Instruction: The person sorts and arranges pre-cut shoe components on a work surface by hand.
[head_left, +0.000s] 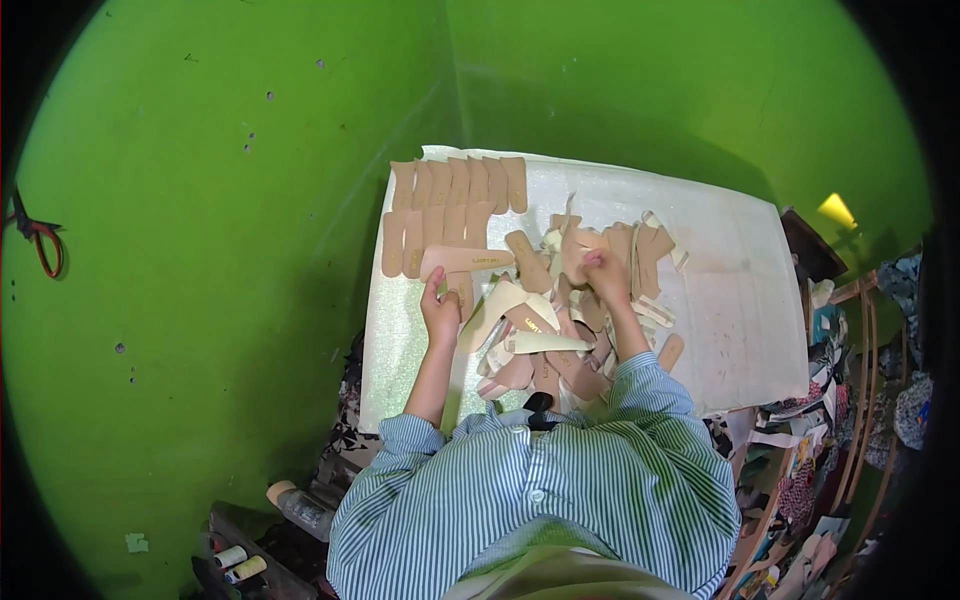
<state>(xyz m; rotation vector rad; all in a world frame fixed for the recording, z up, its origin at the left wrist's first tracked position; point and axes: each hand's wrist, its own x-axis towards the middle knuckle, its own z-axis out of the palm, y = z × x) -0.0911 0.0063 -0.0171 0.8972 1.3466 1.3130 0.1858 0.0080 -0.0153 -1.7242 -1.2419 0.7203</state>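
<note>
My left hand (440, 305) grips a tan insole-shaped piece (465, 259) with gold lettering, held above the lower row of pieces. Over the loose pile, my right hand (603, 272) has its fingers closed on a tan piece (574, 255) that stands up from the heap. Similar tan pieces (458, 183) lie overlapped in two rows at the table's back left. The pile (545, 342) mixes tan pieces and cream-backed ones, lying at many angles in the middle.
A white-covered table (735, 300) stands in a corner of green walls. Red-handled scissors (45, 245) hang at the left. Thread spools (245, 569) and a bottle (300, 508) are at the lower left. Racks with cloth (800, 480) stand at the right.
</note>
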